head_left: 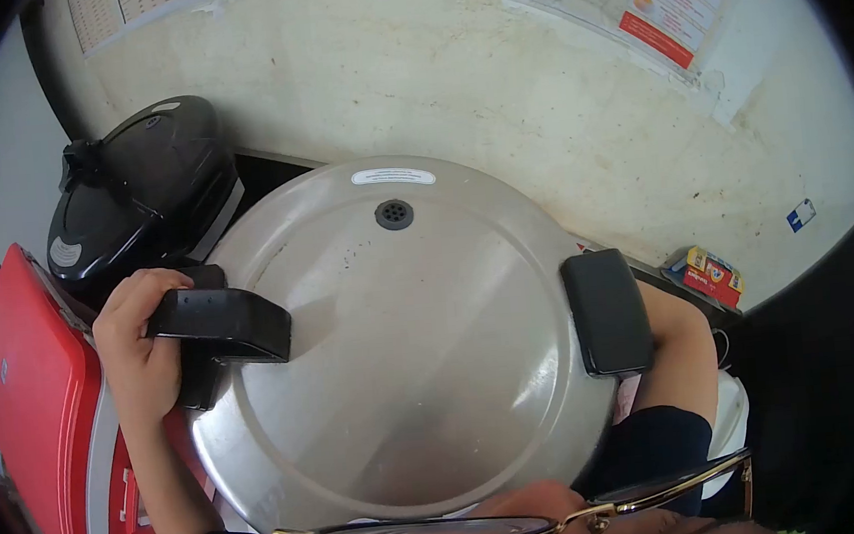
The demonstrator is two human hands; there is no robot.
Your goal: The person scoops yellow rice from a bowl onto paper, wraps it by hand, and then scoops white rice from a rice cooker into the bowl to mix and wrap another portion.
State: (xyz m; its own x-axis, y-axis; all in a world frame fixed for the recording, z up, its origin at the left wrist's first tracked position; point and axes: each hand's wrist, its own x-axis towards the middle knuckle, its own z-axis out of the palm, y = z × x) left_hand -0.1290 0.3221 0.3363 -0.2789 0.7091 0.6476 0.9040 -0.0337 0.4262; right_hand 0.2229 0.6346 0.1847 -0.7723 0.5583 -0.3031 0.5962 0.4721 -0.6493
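A large silver pot with its lid (405, 369) fills the middle of the view, close under my face. The lid has a small black vent (394, 214) and a white label near its far edge. My left hand (137, 340) is wrapped around the black left handle (221, 323). The black right handle (606, 311) sits over my right hand (667, 323); only the wrist and forearm show, and the fingers are hidden beneath the handle.
A black domed cooker (145, 184) stands behind the pot at the left. A red and grey box (42, 408) stands at the left edge. A small yellow and red carton (714, 275) lies at the right by the stained wall. Printed sheets hang above.
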